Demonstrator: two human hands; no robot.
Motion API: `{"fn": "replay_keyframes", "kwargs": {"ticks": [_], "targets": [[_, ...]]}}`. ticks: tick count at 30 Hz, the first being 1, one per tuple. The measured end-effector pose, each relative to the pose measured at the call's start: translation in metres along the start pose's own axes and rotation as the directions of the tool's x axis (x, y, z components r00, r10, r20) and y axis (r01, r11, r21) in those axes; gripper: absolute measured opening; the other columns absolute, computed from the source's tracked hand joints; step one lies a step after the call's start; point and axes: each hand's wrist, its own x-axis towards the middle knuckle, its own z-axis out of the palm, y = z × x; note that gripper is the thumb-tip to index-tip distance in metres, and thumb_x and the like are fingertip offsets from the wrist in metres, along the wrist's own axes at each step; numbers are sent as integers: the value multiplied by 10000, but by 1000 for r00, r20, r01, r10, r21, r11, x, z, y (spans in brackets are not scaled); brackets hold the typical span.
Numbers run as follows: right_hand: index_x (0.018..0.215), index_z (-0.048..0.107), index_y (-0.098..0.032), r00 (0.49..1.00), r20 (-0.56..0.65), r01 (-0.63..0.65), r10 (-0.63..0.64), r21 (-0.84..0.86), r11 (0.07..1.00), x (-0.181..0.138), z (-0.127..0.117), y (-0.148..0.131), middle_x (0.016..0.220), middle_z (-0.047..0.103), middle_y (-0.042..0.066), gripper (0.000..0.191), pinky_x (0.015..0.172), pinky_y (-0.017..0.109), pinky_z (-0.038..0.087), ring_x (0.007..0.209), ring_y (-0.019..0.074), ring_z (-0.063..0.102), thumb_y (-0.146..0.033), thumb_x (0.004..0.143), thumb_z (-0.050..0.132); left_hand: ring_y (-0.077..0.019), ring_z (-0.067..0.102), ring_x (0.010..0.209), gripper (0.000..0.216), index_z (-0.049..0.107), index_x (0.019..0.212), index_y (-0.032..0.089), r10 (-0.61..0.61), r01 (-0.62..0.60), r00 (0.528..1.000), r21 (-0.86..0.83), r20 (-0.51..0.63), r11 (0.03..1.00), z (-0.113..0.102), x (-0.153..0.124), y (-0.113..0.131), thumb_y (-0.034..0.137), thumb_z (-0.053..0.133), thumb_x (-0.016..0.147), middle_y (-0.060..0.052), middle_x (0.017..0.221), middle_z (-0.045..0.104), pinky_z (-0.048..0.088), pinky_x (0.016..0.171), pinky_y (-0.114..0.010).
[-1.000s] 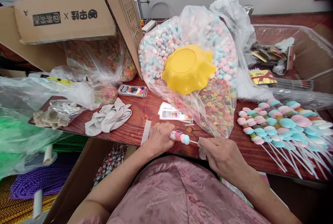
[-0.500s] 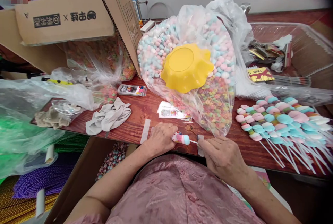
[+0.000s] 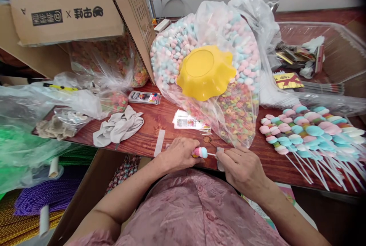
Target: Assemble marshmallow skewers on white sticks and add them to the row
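Between my two hands lies a marshmallow skewer (image 3: 202, 152), its blue and pink end pointing right and a white stick coming out of it. My left hand (image 3: 180, 154) is closed around the candy part, which hides most of it. On the stick's far end, my right hand (image 3: 241, 166) is closed in a pinch, its fingertips by a small greyish strip at the table edge. Just beyond the hands are printed white cards (image 3: 188, 121) and a loose twist of brown wire (image 3: 207, 139). A pale strip (image 3: 159, 143) lies left of my left hand.
Finished-looking marshmallow skewers (image 3: 311, 130) are piled on the right. A yellow wavy bowl (image 3: 204, 72) rests upside down on a big bag of marshmallows and ring candy (image 3: 237, 109). Grey cloth (image 3: 118, 126), a cardboard box (image 3: 68, 19) and a clear plastic tray (image 3: 340, 32) surround the work spot.
The left fingers have shifted over the candy, covering the dotted printed piece seen earlier; pink and yellow now show there. The right hand still pinches the stick, almost in place.
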Motion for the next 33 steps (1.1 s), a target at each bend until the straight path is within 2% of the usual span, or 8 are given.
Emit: {"fn": "replay_keyframes", "kwargs": {"ticks": [4,9,14,18,21,25,28,33], "targets": [[734,562,-181,991,133,-17,9,57,998,-1,4,5,625,554,16,283,591,309,265,569,147,459,2,826,367,-206,633,743,102,621,820,185,11,-11,1000,92,4,996,5,1,-5,280,594,846,-35,778,677,376,626,-304],[756,525,-187,957,291,-51,4,153,987,0,3,22,588,562,-13,248,561,284,245,528,124,477,0,819,375,-233,637,869,168,616,891,167,44,-48,998,134,37,990,4,-2,-9,322,648,836,-64,915,692,417,742,-320],[773,534,-193,974,225,-47,7,177,983,4,3,35,621,568,-5,255,561,272,266,574,133,505,-6,827,367,-163,575,693,239,599,821,185,104,-89,981,-99,163,991,-9,-4,-7,385,722,778,12,762,635,354,611,-260],[849,575,-183,988,148,5,-33,191,982,7,0,36,699,610,16,284,598,275,295,629,138,518,6,828,364,-117,486,601,278,580,747,179,125,-22,938,-304,322,953,-21,-1,-3,395,753,729,54,646,538,304,560,-236],[862,578,-179,990,130,22,-49,202,979,8,-3,34,695,604,12,298,603,274,297,632,133,510,15,826,354,-99,455,590,291,570,712,170,134,21,928,-408,348,913,-24,2,-2,386,766,717,66,621,495,295,561,-226],[815,558,-182,993,105,33,-55,199,979,4,-6,24,656,572,2,283,592,280,295,614,138,493,12,811,353,-108,482,623,358,591,718,163,52,95,951,-446,306,890,-18,5,-2,471,773,693,59,640,524,315,580,-226],[798,549,-178,996,54,64,-71,131,989,0,-11,11,675,574,17,267,613,292,314,632,151,495,3,849,359,-121,506,633,358,595,729,169,-34,110,980,-386,198,916,-12,5,-2,487,756,694,46,664,553,298,568,-236],[793,554,-174,999,39,19,-21,62,998,-7,-15,-6,677,559,21,265,626,305,318,623,158,464,-17,899,370,-141,510,631,126,593,721,173,-66,68,998,-181,19,981,-5,4,-2,276,666,723,0,702,605,263,564,-262]]}}
